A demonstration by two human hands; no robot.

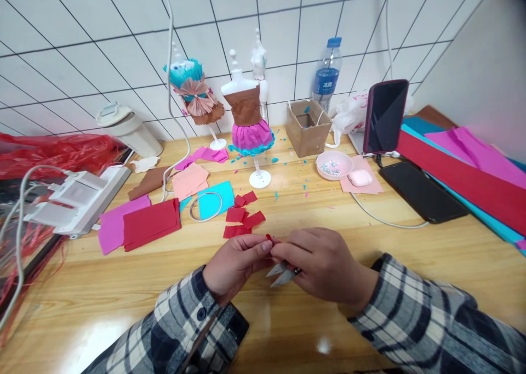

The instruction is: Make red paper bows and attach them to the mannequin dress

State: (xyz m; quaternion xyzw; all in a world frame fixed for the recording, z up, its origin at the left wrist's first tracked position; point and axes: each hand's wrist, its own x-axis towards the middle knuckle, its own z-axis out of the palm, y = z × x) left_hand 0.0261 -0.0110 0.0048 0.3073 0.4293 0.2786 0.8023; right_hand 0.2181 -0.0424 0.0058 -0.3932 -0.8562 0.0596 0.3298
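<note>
My left hand (240, 261) pinches a tiny piece of red paper (269, 237) between thumb and fingers. Against it, the fingertips of my right hand (320, 261) are closed at the same red piece. A pair of scissors (281, 275) is also held in my right hand, its blades pointing left below the fingers; the handles are hidden in the palm. Just beyond my hands lie several small cut red paper pieces (243, 217). Behind them stands a small mannequin (249, 111) with a brown top and a magenta skirt edged in blue.
Folded red paper (152, 224), a blue sheet (217, 198) and a ring (205, 219) lie left. Further back are a decorated mannequin (197, 91), a cardboard box (308, 132), a bottle (327, 75) and a pink bead bowl (335, 165). Phones (386, 116) and long paper strips (464, 174) occupy the right.
</note>
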